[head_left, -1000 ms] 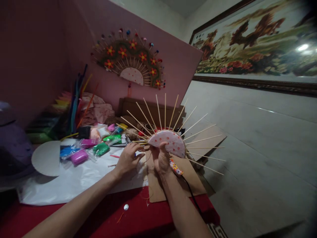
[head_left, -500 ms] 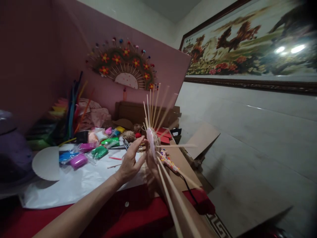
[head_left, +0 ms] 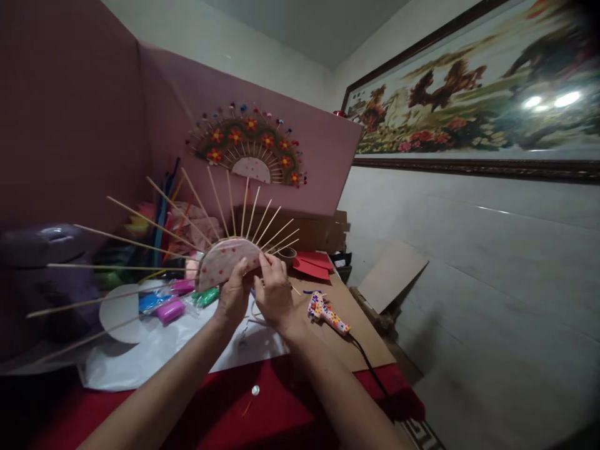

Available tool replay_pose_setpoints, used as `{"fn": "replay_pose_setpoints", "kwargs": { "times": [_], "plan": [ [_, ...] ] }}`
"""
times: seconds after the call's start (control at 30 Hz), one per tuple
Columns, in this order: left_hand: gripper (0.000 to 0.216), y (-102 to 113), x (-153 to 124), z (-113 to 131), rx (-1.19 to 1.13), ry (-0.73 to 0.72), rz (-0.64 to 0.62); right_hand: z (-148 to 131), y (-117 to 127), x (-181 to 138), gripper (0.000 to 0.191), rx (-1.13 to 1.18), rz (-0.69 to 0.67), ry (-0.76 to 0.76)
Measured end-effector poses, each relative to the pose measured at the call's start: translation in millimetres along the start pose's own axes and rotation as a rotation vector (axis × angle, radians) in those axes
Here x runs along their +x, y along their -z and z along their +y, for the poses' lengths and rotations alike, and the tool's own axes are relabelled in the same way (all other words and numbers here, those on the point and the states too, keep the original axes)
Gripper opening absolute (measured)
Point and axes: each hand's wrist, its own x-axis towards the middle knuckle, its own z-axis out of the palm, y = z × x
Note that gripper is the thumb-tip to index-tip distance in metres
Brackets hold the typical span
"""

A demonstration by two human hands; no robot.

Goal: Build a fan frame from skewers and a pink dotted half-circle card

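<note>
At far left, thin, straight, pale wooden sticks (head_left: 124, 268), spreading like rays. Likely light and stiff, but easy to snap or lever loose by the tips; safer steadied near the roots. Below and partly behind these, a flat, pale half-disc (head_left: 122, 310), then a shiny magenta plastic pouch (head_left: 170, 310).

In the middle, at the roots of the sticks, a pink, red-dotted half-round base (head_left: 222, 265), seemingly covered in cloth or paper, held up above the table and tilted. Probably light too, firm enough to pinch, with little slip on a matt-looking face. Best held by the lower straight edge, away from the sticks.

At that edge, the left hand (head_left: 233, 297), gripping with thumb on the dotted face and fingers mostly hidden behind. Just beside, the right hand (head_left: 274, 294), bent-fingered and touching the base's right end; impossible to tell a firm pinch from a light touch.

Further right, flat red paper sheets (head_left: 313, 265) and a white, flower-patterned glue gun (head_left: 329, 314) lying on brown cardboard (head_left: 347, 357), well clear of both hands.
</note>
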Motion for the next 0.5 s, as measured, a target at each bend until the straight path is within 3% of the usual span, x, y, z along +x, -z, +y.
{"fn": "replay_pose_setpoints", "kwargs": {
  "times": [0.13,0.23,0.37,0.5],
  "plan": [
    [0.018,15.1,12.5,15.9,-0.05,0.118,-0.048,9.9,15.4,-5.1,0.037,-0.132,0.029,-0.022],
    [0.013,23.2,15.1,20.2,-0.039,0.143,-0.064,15.8,28.3,-7.1,0.027,-0.259,-0.052,-0.141],
    [0.011,26.3,14.3,19.3,-0.009,0.171,-0.117,13.9,43.4,-7.4,0.022,-0.09,-0.206,-0.246],
    [0.015,22.5,10.2,18.5,-0.007,0.256,-0.205,5.1,53.2,-11.7,0.02,0.109,-0.207,-0.221]
  ]
}}
